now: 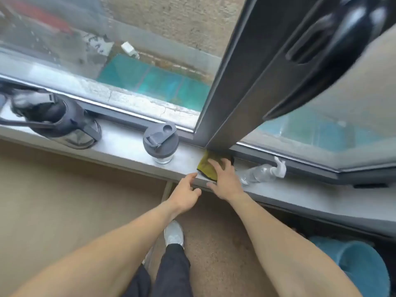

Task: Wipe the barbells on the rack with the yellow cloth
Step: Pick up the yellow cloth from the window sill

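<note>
The yellow cloth (206, 165) lies folded on the grey window sill (120, 146), tucked against the foot of the dark window post (240, 82). My right hand (225, 180) lies flat over the cloth with its fingers spread and straight, covering its right half. My left hand (185, 194) hovers just left of it at the sill's front edge, fingers relaxed, index finger pointing at the cloth's corner, holding nothing. No barbells or rack are in view.
A clear spray bottle (261, 173) lies on its side right of the cloth. A grey-lidded shaker cup (160, 144) and a large dark jug (62, 123) stand on the sill to the left. A teal object (360, 266) sits on the floor, lower right.
</note>
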The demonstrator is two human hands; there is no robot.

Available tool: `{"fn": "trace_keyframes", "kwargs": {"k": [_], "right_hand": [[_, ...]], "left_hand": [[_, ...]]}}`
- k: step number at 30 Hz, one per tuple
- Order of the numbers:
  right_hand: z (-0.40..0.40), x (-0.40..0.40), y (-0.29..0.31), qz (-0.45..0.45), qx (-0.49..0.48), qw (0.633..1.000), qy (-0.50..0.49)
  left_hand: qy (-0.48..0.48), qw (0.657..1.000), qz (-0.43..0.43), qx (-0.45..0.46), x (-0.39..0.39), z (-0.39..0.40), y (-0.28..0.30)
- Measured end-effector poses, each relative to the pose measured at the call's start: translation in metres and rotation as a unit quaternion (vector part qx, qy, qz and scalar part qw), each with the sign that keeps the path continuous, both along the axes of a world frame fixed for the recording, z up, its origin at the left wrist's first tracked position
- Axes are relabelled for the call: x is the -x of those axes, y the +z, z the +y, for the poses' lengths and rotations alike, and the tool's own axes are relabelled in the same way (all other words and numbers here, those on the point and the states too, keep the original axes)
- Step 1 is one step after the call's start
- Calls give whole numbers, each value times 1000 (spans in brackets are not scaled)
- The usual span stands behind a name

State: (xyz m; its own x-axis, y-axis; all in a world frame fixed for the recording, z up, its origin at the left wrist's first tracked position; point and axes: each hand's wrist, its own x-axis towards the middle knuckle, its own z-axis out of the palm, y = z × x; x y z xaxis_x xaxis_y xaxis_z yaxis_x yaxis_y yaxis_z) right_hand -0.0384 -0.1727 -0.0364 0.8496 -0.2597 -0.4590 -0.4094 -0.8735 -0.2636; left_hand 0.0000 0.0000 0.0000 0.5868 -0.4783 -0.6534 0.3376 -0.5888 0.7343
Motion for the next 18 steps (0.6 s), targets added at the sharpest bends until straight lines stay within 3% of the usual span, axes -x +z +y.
{"fn": "trace_keyframes", "kwargs": {"k": [3,6,10,14,18], "right_hand": [[-2,-5,-29,5,72,997,6],[0,1,-48,-39,42,998,-18],[16,0,-33,38,-135,986,-93],[55,17,15,119,-366,912,-142],[105,30,87,141,-446,880,-79]], "left_hand": [[12,1000,2,-23,-2,-7,-22],[28,998,0,-55,5,-5,-38],[76,994,11,-77,14,11,-29],[170,979,96,-48,30,40,10],[241,961,134,11,49,82,61]]}}
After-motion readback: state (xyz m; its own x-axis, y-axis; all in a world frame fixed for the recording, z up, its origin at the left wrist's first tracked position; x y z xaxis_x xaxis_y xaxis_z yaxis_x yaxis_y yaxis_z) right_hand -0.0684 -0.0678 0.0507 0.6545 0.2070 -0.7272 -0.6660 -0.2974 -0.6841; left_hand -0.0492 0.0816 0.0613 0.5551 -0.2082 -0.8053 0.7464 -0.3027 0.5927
